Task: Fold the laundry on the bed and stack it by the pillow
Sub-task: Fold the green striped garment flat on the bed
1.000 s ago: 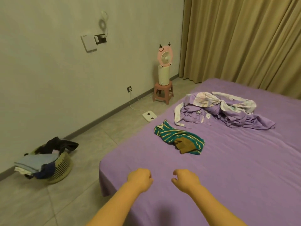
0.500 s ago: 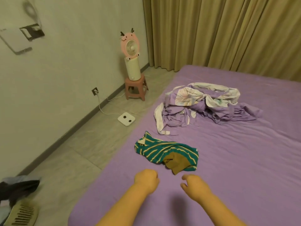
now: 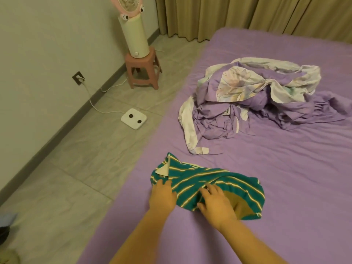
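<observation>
Both arms are reaching forward over the near edge of the purple bed, with the left hand and right hand lying on the crumpled green striped shirt, fingers curling into the fabric. Farther back a rumpled purple sheet pile is sitting mid-bed. Off on the left floor, a fan is standing on a pink stool, a white scale lying nearer.

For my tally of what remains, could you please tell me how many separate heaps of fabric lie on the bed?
2: a green striped knit garment under both hands near the bed's edge, and a crumpled purple-and-white floral sheet pile farther up; that pile may hide more.
</observation>
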Tool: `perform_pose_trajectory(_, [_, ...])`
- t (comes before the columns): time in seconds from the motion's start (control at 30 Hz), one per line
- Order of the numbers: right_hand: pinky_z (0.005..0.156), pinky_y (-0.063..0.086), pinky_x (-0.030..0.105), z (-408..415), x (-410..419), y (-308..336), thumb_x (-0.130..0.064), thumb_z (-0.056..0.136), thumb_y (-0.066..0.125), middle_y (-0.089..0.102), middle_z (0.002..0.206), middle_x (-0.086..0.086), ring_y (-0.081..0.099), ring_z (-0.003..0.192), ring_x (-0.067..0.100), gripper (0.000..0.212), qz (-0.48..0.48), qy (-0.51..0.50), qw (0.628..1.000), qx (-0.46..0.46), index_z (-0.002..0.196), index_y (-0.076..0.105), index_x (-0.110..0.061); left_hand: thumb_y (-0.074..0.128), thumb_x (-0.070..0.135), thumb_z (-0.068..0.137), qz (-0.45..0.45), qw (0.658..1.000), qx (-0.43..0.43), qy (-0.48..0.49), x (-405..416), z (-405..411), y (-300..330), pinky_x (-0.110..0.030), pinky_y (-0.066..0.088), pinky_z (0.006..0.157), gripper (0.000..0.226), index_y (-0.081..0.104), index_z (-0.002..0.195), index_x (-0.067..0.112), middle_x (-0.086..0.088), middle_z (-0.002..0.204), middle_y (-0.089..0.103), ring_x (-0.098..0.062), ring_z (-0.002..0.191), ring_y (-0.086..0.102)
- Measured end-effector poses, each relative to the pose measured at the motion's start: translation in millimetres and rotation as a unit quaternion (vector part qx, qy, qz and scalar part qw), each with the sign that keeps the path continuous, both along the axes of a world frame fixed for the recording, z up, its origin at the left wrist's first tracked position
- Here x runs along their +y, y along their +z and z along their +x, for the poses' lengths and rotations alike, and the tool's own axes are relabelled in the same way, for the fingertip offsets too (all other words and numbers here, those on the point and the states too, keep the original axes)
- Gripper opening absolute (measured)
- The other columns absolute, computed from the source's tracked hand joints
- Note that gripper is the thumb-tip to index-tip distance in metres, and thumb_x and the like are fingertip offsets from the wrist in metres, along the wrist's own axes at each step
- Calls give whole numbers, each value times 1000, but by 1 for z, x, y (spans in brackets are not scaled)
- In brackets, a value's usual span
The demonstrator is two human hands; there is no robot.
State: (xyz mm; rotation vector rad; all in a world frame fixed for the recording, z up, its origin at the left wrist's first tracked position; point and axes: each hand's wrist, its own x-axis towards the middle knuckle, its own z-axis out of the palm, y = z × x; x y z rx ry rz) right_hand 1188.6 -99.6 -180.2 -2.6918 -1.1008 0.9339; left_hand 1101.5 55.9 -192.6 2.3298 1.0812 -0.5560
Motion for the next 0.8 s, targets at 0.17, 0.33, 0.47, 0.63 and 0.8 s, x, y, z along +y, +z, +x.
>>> perform_pose_trajectory(0.17, [114,22,47,12,14,-38,-41,95,47,4,159,3,0,146,29,67,-70,-18,997,24,150,10,-28,56,14,92,-84,963,-102,236,37,7,-35,-45,38,105,64,23,147,10,-18,142,36,-34,127,42])
perform_pose_trajectory(0.33, [87,43,29,28,0,-45,-31,97,45,57,113,1,49,107,18,10,55,-82,995,32,100,50,-24,67,14,87,-142,901,-112,395,47,20,-48,-42,43,95,60,39,137,-3,-23,132,52,-35,116,53])
perform_pose_trajectory(0.47, [65,42,16,35,-17,-20,-22,96,50,62,85,-5,56,76,6,7,207,-264,940,59,91,53,-26,64,17,89,-177,901,-186,349,33,43,-27,-39,48,78,24,65,99,-5,-22,102,68,-33,91,63])
perform_pose_trajectory(0.63, [69,40,16,44,-43,38,-20,93,57,66,89,-8,59,86,11,13,328,-359,873,29,89,62,-32,59,22,93,-217,884,-308,277,4,81,48,-11,44,50,15,55,79,18,3,76,61,-10,68,57])
perform_pose_trajectory(0.8, [59,41,5,48,-86,117,-16,92,58,66,79,-18,58,77,-11,24,418,-385,823,11,80,60,-37,56,28,94,-192,895,-368,164,-33,92,143,-20,40,59,17,51,82,17,-2,77,55,-16,71,51])
